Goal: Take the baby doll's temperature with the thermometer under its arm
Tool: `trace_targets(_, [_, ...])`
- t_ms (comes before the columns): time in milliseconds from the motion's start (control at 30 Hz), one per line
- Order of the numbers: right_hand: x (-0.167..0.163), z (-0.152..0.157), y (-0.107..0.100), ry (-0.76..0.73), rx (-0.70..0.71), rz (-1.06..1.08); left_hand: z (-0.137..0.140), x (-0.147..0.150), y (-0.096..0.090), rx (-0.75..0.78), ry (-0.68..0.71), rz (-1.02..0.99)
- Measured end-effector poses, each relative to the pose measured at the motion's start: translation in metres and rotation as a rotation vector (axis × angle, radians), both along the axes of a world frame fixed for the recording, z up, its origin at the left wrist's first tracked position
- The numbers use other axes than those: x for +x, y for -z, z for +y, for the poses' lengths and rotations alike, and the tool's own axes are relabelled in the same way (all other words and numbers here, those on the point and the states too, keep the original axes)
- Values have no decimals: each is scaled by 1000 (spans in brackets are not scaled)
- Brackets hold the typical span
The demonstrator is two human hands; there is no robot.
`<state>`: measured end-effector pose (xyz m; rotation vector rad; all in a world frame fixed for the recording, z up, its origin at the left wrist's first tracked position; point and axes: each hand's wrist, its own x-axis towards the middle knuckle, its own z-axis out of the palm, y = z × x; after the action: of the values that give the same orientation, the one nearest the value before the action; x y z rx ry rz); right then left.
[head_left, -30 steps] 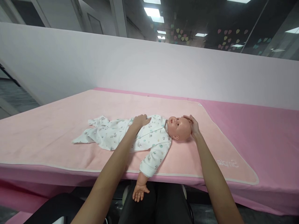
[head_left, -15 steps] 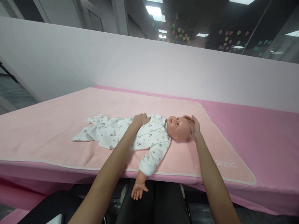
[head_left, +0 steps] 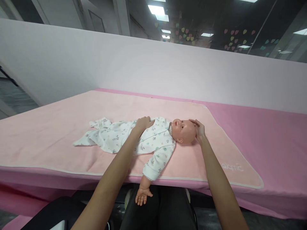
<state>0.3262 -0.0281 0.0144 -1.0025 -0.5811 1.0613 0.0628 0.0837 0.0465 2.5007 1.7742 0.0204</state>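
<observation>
A baby doll (head_left: 153, 142) in a white printed sleepsuit lies on its back, its head towards the right. My left hand (head_left: 144, 123) rests flat on the doll's belly, with the thumb stretched out. At the crown of the doll's head (head_left: 184, 131), my right hand (head_left: 198, 128) is cupped with its fingers extended and touching it. One doll arm (head_left: 158, 161) hangs over the table's front edge, its palm showing above my lap. The doll's other arm is hidden from view.
Under the doll spreads a peach mat (head_left: 192, 166) with a white border. A pink cloth (head_left: 271, 140) covers the table beneath it. Behind the table stands a low white partition (head_left: 153, 67), with dark glass above. My legs (head_left: 159, 207) are below the front edge.
The fingers of my right hand look slightly more closed together against the doll's head. My left hand and the doll stay in place; the view shifts a little.
</observation>
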Motion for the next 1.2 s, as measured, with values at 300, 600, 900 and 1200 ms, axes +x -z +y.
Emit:
trace_targets(300, [-16,-7,-3,-221,-52,-40,2,0,2,10,-1,6])
trace_targets(600, [10,4,3,116,102,-13,3,0,2,6,0,-2])
trace_targets(900, [-14,-4,-2,-207,-64,-56,2,-1,2,0,3,-8])
trace_targets(1200, [7,-2,-3,102,106,-48,0,-1,1,-4,4,-18])
